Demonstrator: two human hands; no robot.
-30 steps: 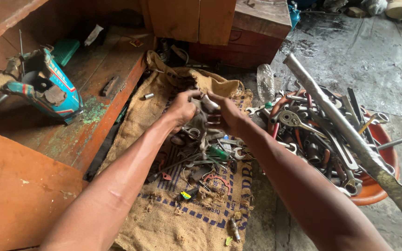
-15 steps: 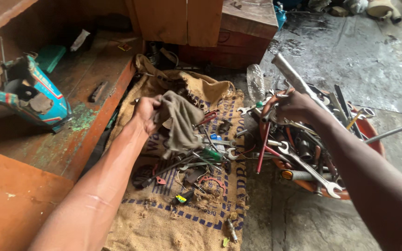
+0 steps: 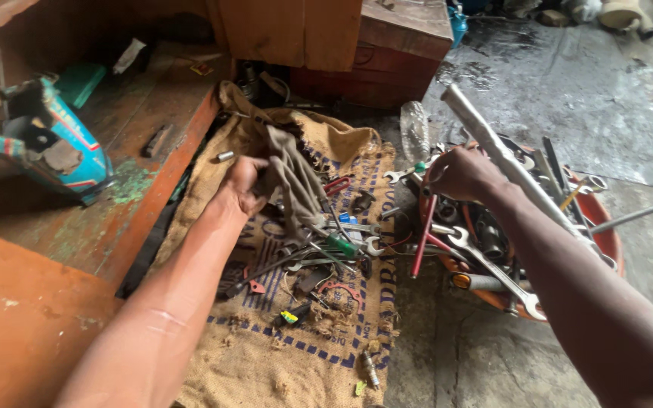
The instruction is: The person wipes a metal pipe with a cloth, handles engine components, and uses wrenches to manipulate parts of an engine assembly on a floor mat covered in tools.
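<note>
A wooden bench (image 3: 153, 143) with worn orange and green paint filled the nine to eleven o'clock side. On it at ten o'clock sat a broken blue and red painted shell (image 3: 54, 151), with a green flat piece (image 3: 81, 81) just beyond it and a small dark block (image 3: 156, 140) nearer the bench edge. A red wooden box (image 3: 394, 53) stood at twelve o'clock against brown boards. A clear plastic bottle (image 3: 415, 130) lay near one o'clock on the wet grey concrete floor (image 3: 606, 98). At six o'clock a spark plug (image 3: 369, 369) rested on burlap sacking (image 3: 266, 363), with a small yellow and black part (image 3: 290, 315) just above it.
</note>
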